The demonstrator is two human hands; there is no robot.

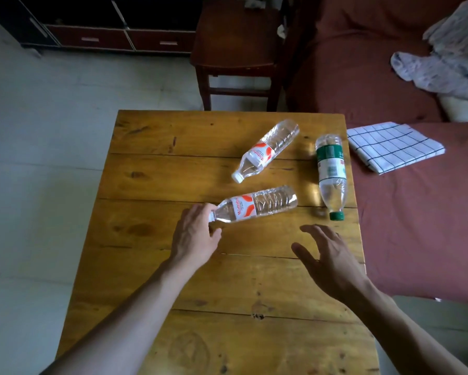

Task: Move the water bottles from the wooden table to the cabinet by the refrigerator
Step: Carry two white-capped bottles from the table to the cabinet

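Wooden planks of the table (151,266) carry all three bottles, each lying on its side, so as far as I can judge nothing has gone to the cabinet yet and the whole job is ahead. The left hand (193,235) has its fingers curled around the cap end of the near bottle (254,205), touching the neck, though I cannot tell whether the grip is closed or just arriving; that bottle's body stretches away to the right of this hand. The right hand (327,255) hovers spread and empty over the bare wood, fingers apart, holding nothing. Just beyond its fingertips lies the green bottle (331,171), its green cap pointing back toward that hand, close to the table's edge. The far bottle (266,150), red-labelled like the near one, lies beyond both hands, between them and the table's far edge. Neither the cabinet by the refrigerator nor the refrigerator itself can I pick out for certain. To my eye the first pickup is only starting, with three bottles left to carry.
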